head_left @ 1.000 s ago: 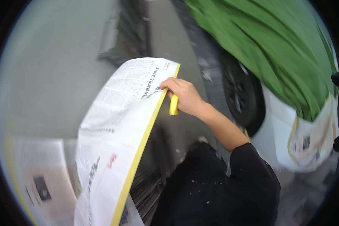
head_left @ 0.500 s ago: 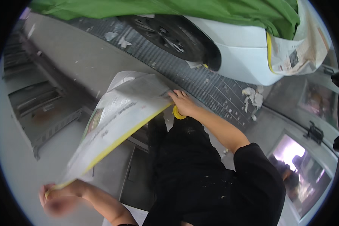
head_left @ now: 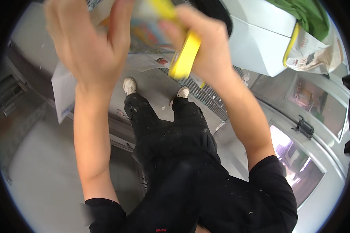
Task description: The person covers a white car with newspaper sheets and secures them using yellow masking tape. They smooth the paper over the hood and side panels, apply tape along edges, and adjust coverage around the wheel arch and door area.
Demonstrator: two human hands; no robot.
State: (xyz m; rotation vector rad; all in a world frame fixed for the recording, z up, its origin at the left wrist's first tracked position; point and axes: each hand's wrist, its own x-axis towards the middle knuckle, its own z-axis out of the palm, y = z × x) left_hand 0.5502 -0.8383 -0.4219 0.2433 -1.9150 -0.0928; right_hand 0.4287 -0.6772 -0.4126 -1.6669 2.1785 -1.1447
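My left hand [head_left: 91,46] is raised at the top, blurred by motion. Its fingertips are cut off by the upper edge; its thumb and fingers close round the printed masking paper. My right hand [head_left: 212,46], also raised and blurred, grips a roll of yellow masking tape [head_left: 187,57] near the paper's yellow-taped edge. Between the hands stretches the masking paper [head_left: 146,33], a pale sheet with coloured print. Its white lower part [head_left: 64,91] hangs behind my left wrist, and the top runs out of view.
A white car body [head_left: 256,35] stands at upper right, partly under a green cover [head_left: 305,15] and taped paper [head_left: 309,50]. Floor grating [head_left: 216,101] lies beside my shoes. Grey doors with windows [head_left: 295,167] line the right side.
Both hands have risen to the top of the view with the paper; my left hand came up from the lower left. The tape roll now shows larger, and my shoes have come into sight.
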